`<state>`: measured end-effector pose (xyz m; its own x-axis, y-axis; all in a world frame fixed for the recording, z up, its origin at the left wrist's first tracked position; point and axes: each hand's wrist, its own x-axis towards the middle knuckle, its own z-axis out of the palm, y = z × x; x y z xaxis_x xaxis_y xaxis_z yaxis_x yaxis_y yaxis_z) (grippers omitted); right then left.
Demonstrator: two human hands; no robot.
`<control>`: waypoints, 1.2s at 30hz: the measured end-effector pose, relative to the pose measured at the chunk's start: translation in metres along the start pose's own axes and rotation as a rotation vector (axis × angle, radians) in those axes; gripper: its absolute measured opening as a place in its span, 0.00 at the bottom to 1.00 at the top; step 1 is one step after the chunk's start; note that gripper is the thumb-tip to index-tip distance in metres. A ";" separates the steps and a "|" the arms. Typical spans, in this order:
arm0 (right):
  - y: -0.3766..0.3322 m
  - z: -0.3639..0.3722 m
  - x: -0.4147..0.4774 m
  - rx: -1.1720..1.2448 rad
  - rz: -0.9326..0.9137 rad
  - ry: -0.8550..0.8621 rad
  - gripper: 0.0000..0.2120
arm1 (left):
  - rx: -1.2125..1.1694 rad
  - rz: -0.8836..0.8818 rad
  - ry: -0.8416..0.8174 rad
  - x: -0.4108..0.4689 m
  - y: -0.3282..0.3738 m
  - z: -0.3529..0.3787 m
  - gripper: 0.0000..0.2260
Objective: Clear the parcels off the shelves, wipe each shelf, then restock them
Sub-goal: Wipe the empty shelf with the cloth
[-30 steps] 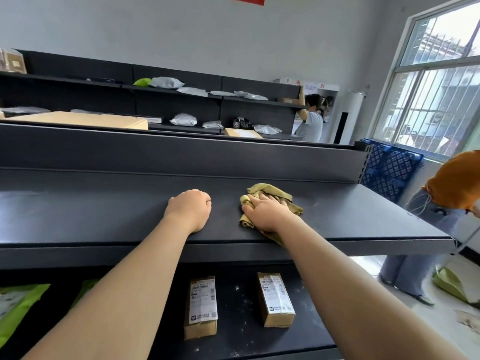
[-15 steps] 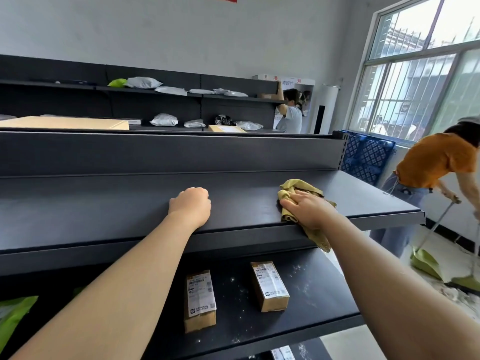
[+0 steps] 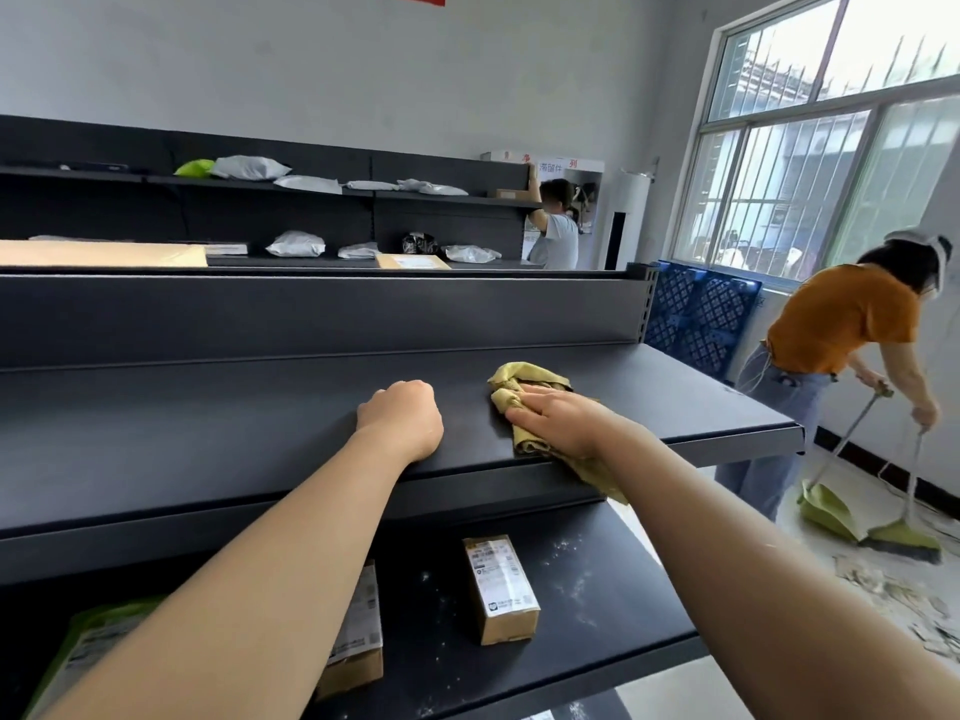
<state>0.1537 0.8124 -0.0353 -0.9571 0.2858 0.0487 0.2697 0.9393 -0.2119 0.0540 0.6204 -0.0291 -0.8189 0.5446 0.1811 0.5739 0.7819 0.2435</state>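
Shelf (image 3: 208, 433), upper tier, is bare of parcels and lies under both hands.

R hand (image 3: 558, 418): fingers laid near flat, palm pressing the yellow-green cloth (image 3: 524, 379) onto the deck. The cloth is pinned, not clenched. One cloth tail hangs over the front lip.

L hand (image 3: 402, 420): fingers curled into a fist, holding nothing. It rests on the deck just left of the cloth, apparently as a brace.

Step in hand, by judgement: wipe of upper tier. Procedure:
- Hold palm flat w/ even pressure.
- Run overlapping passes from front lip to back wall, incl. rear corner and R end.
- Refold cloth when soiled.
- Shift L fist so no patch under it is missed.

Lower shelf (image 3: 597, 615) shows white dust specks and is not yet cleared. It holds a boxed parcel (image 3: 501, 587), a second box (image 3: 361, 631) half hidden by the L forearm, and a green bag (image 3: 88, 652) at far L.

Beyond, a person in orange (image 3: 841, 319) works a broom (image 3: 904, 537).
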 end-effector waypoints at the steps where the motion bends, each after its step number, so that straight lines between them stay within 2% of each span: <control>1: 0.015 -0.004 0.001 0.002 0.020 -0.004 0.29 | 0.015 -0.008 -0.013 0.002 0.005 0.003 0.14; 5: 0.083 -0.020 0.002 -0.012 0.133 -0.009 0.29 | 0.075 -0.054 -0.061 0.012 0.027 0.013 0.15; 8: 0.107 -0.026 0.011 -0.054 0.168 -0.027 0.29 | 0.071 -0.072 -0.092 0.020 0.040 0.016 0.13; 12: 0.103 -0.025 0.032 -0.125 0.047 -0.063 0.27 | 0.037 -0.101 -0.093 0.029 0.059 0.020 0.07; 16: 0.088 -0.021 0.056 -0.151 -0.077 -0.091 0.27 | 0.049 -0.137 -0.088 0.040 0.077 0.026 0.11; 20: 0.072 -0.018 0.084 -0.129 -0.162 -0.121 0.27 | 0.059 -0.177 -0.092 0.048 0.086 0.031 0.06; 23: 0.077 -0.019 0.102 -0.118 -0.183 -0.137 0.28 | 0.053 -0.175 -0.091 0.054 0.091 0.034 0.09; 27: 0.098 -0.024 0.121 -0.132 -0.129 -0.151 0.30 | 0.054 -0.165 -0.097 0.062 0.103 0.042 0.15; 36: 0.168 -0.037 0.139 -0.143 0.071 -0.131 0.32 | 0.041 -0.127 -0.117 0.071 0.119 0.050 0.14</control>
<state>0.0699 1.0173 -0.0284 -0.9383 0.3337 -0.0906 0.3402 0.9378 -0.0691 0.0639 0.7675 -0.0348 -0.8817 0.4702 0.0388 0.4667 0.8572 0.2178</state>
